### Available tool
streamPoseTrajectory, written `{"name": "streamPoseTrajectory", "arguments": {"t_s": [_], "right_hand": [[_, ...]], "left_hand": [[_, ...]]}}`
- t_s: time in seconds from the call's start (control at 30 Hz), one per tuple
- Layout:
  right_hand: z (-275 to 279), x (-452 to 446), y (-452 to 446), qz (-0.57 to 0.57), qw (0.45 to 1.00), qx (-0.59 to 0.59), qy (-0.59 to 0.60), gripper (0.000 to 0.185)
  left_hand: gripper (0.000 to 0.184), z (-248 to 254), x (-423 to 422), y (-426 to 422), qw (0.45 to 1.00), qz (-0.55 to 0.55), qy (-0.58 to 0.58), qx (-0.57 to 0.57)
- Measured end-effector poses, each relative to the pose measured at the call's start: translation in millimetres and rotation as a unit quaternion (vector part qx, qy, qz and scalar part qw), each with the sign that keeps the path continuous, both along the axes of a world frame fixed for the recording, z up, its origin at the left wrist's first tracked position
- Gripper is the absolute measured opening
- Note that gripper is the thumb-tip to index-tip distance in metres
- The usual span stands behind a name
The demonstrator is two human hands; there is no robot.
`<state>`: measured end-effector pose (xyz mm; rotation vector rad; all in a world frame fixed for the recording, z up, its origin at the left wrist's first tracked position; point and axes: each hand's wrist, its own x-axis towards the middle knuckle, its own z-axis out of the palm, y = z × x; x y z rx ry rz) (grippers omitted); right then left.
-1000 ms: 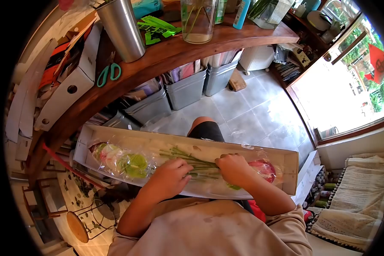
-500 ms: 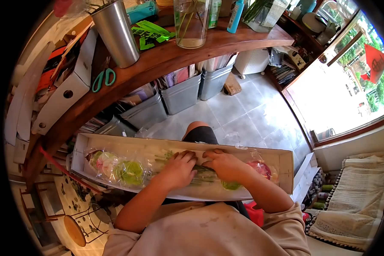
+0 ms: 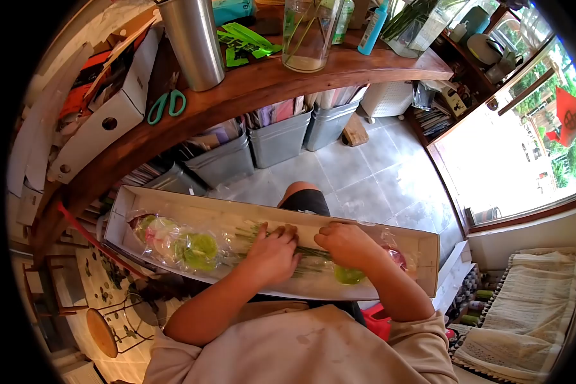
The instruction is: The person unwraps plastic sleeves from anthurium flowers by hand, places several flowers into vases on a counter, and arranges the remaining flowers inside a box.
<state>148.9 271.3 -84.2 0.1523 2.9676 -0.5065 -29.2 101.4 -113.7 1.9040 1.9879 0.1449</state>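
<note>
A long, open cardboard box (image 3: pixel 192 202) lies across my lap. Plastic-wrapped flower heads, pink and green (image 3: pixel 195 249), rest at its left end. More wrapped blooms (image 3: pixel 349 275), green and red, are at the right, partly behind my right arm. Green stems (image 3: pixel 312 252) run along the middle. My left hand (image 3: pixel 273 254) lies over the stems with its fingers apart. Just right of it, my right hand (image 3: pixel 347 244) is closed at the stems, with bent fingers; what they pinch is too small to make out.
A curved wooden counter (image 3: pixel 256 75) holds a metal vase (image 3: pixel 195 45), teal scissors (image 3: pixel 166 107), a glass vase (image 3: pixel 306 38) and a white box (image 3: pixel 102 128). Beneath it stand grey bins (image 3: pixel 281 139). A wooden block (image 3: pixel 355 131) sits on the tiled floor.
My left hand has spread its fingers over the stems. My right hand moved left to near the left one, then slightly right again. The camera view has shifted a little.
</note>
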Motion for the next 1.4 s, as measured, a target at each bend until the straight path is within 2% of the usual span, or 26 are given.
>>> {"name": "streamPoseTrajectory", "arguments": {"t_s": [0.13, 0.23, 0.33, 0.43, 0.53, 0.63, 0.7, 0.73, 0.77, 0.83, 0.87, 0.97, 1.07, 1.17, 1.23, 1.33, 1.4], "right_hand": [[16, 2, 2, 0.000, 0.999, -0.009, -0.030, 0.017], [10, 3, 0, -0.023, 0.997, -0.045, 0.053, 0.011], [25, -4, -3, 0.000, 0.998, -0.027, 0.050, 0.009], [35, -6, 5, -0.018, 0.992, -0.017, 0.121, 0.014], [29, -9, 4, -0.022, 0.985, -0.032, 0.166, 0.023], [37, -9, -4, -0.057, 0.992, -0.023, 0.112, 0.024], [50, -9, -12, -0.123, 0.961, -0.114, 0.218, 0.024], [57, -8, -12, -0.148, 0.953, -0.136, 0.226, 0.023], [64, -6, -13, -0.172, 0.943, -0.158, 0.235, 0.023], [75, 11, -4, -0.205, 0.952, -0.155, 0.164, 0.022], [69, 19, -2, -0.194, 0.959, -0.167, 0.126, 0.021], [44, 38, -2, -0.104, 0.988, -0.053, 0.096, 0.022], [24, 42, 3, -0.099, 0.992, -0.034, 0.069, 0.024], [24, 40, 8, -0.155, 0.981, -0.113, -0.009, 0.021], [22, 39, 15, -0.160, 0.978, -0.132, 0.000, 0.022], [18, 37, 27, -0.168, 0.968, -0.187, -0.004, 0.022], [14, 38, 33, -0.181, 0.956, -0.232, -0.015, 0.023]], "left_hand": [[0.053, -2, 3, 1, 1.000, 0.002, -0.002, 0.002], [0.053, 1, 4, 3, 1.000, -0.004, -0.005, 0.003], [0.047, -1, 0, 6, 1.000, -0.012, 0.014, -0.007], [0.038, 22, -4, 18, 0.991, 0.032, -0.131, -0.006], [0.032, 16, 18, 22, 0.944, 0.047, -0.312, 0.091], [0.024, -15, 36, 43, 0.940, 0.135, -0.313, 0.025], [0.016, -26, 33, 61, 0.895, 0.106, -0.411, 0.134], [0.012, -27, 30, 68, 0.866, 0.088, -0.455, 0.186], [0.011, -28, 29, 69, 0.868, 0.109, -0.465, 0.136], [0.012, -14, 27, 68, 0.865, 0.146, -0.479, 0.030], [0.013, -14, 26, 67, 0.865, 0.150, -0.478, 0.026], [0.015, -8, 24, 64, 0.867, 0.158, -0.472, 0.029], [0.015, 1, 23, 59, 0.872, 0.160, -0.462, 0.033], [0.015, 0, 19, 58, 0.865, 0.174, -0.471, 0.015], [0.015, -1, 16, 58, 0.852, 0.196, -0.485, 0.008], [0.014, 2, 11, 56, 0.857, 0.162, -0.487, 0.046], [0.015, 5, 10, 55, 0.874, 0.104, -0.462, 0.111]]}}
